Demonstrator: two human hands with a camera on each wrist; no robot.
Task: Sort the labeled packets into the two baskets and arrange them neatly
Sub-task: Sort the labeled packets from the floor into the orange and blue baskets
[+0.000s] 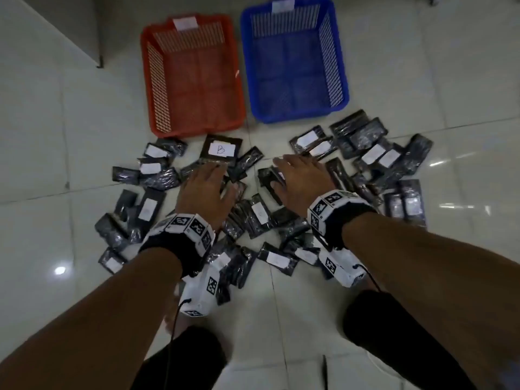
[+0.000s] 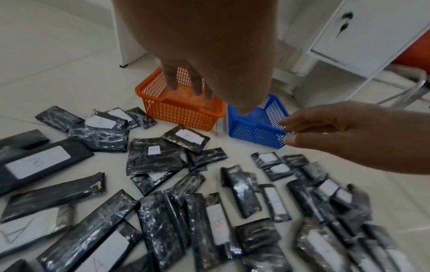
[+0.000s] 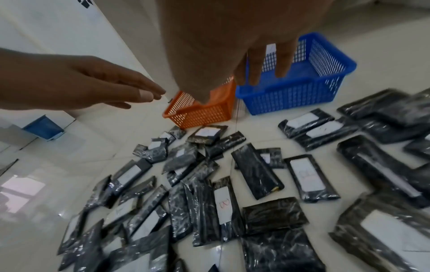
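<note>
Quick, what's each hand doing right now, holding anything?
Left hand: open, fingers straight, holding nothing, above the packets.
Right hand: open, holding nothing.

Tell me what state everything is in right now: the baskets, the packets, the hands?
Orange basket: empty, on the floor.
Blue basket: empty, beside the orange one.
Packets: scattered on the floor, unsorted.
Left hand: open, holding nothing.
Right hand: open, holding nothing.

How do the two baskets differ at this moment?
The orange basket sits left, the blue basket right. The blue one reaches further from the person than the orange one. Both are slatted plastic, carry a white label on the far wall, and hold no packets.
</note>
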